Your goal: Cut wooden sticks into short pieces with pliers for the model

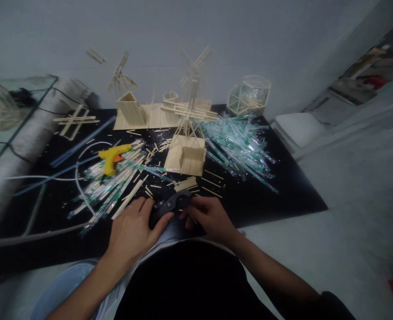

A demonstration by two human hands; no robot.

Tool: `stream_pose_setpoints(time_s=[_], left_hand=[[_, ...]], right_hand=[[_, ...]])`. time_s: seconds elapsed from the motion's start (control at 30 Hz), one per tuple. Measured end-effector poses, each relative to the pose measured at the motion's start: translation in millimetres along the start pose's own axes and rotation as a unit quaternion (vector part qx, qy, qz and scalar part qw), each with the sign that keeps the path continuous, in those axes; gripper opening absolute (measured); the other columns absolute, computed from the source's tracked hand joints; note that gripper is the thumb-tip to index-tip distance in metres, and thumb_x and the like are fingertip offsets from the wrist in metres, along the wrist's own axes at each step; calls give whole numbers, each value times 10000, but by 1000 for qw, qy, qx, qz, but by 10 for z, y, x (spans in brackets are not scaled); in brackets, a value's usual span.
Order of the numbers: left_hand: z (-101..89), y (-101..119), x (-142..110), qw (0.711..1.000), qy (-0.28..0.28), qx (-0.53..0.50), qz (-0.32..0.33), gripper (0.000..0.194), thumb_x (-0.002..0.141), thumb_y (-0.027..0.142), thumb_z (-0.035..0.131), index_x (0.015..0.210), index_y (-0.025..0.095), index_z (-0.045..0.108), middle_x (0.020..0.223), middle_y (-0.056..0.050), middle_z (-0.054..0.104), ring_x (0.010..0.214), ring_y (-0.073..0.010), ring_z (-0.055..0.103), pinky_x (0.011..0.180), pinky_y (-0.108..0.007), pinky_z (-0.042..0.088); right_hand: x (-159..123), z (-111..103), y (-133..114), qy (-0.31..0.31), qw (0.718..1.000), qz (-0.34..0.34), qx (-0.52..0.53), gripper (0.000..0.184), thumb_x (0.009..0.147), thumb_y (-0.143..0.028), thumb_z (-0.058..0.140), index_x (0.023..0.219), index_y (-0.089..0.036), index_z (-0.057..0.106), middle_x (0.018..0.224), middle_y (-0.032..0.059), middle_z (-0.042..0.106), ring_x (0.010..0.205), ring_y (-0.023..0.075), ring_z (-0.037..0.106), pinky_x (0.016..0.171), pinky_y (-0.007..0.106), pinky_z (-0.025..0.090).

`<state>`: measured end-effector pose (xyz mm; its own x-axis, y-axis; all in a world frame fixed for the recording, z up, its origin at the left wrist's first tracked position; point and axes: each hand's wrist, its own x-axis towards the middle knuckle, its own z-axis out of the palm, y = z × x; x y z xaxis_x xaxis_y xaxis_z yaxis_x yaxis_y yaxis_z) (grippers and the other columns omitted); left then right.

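My left hand [131, 229] is wrapped round a black hand cutter [172, 203] with a curved head, low over the table's front edge. At the cutter's right end, my right hand [211, 218] has its fingers pinched together. A thin pale sliver shows by those fingers, too blurred to name surely. Just beyond the cutter lies a row of short cut wooden sticks [186, 183]. Behind it stands a small wooden windmill model [186, 153] on a square base, with a box-like part at its front.
A yellow glue gun [111, 158] rests on wrapped chopsticks [116, 189] at left, its white cable [79, 178] looping nearby. More green-and-clear wrappers [239, 140] are heaped at right. Another windmill model [129, 109] and a stick-framed polyhedron [249, 95] stand along the wall.
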<state>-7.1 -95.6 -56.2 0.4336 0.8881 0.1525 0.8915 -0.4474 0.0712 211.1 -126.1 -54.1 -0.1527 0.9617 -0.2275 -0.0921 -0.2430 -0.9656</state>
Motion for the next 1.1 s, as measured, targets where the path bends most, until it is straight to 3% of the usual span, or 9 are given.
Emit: stream_pose_setpoints(time_s=[0.23, 0.5, 0.7, 1.1], left_hand=[[25, -10, -26, 1000, -1, 1, -3, 530, 968, 646, 375, 901, 194, 643, 765, -46, 649, 673, -228, 656, 554, -309, 397], [3, -43, -22, 998, 46, -2, 35, 537, 960, 643, 402, 967, 168, 654, 838, -67, 650, 722, -242, 658, 607, -330, 453], [46, -50, -47, 1000, 21, -1, 16, 515, 961, 640, 406, 868, 194, 647, 729, -30, 629, 639, -226, 655, 521, -314, 392], [54, -48, -24, 999, -8, -20, 30, 525, 972, 621, 387, 949, 174, 662, 847, -73, 669, 775, -261, 684, 652, -350, 484]], right_hand=[[1, -17, 16, -11, 1000, -10, 2, 285, 921, -376, 655, 770, -145, 728, 588, -4, 656, 537, 120, 588, 602, 244, 432], [17, -32, 48, -47, 999, -10, 12, 364, 943, -469, 638, 814, -140, 729, 622, 11, 662, 538, 119, 572, 591, 249, 421], [15, -43, 54, -51, 998, 3, 27, 364, 931, -477, 655, 807, -140, 714, 629, 11, 664, 541, 119, 582, 593, 247, 433], [22, -73, 42, -63, 997, 17, 27, 416, 924, -530, 644, 797, -138, 708, 582, 5, 645, 520, 121, 574, 571, 243, 420]])
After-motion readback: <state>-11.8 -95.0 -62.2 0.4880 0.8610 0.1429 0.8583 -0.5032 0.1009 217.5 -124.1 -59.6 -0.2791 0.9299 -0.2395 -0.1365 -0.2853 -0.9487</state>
